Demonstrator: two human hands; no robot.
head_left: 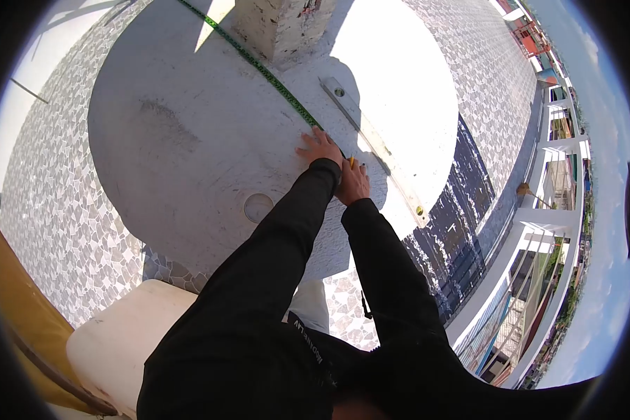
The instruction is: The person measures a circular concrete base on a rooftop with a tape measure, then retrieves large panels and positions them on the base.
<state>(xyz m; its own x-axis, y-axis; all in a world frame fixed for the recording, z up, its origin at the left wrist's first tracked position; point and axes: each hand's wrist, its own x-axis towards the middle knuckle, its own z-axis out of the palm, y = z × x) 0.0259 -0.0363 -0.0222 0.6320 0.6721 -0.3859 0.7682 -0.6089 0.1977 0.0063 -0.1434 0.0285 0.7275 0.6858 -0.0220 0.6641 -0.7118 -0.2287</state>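
A green tape measure blade runs diagonally over the round pale tabletop, from the top edge down to my hands. My left hand lies on the tabletop at the lower end of the blade, its fingers spread. Right beside it, my right hand has its fingers bent around a thin yellow-orange thing, perhaps a pencil, whose tip shows between them. A long pale metal level lies to the right of both hands, roughly parallel to the blade.
A worn square post rises at the table's far side. A round ring-like mark or lid is on the tabletop. A pale seat stands at lower left, a dark weathered strip at right, and a white railing beyond.
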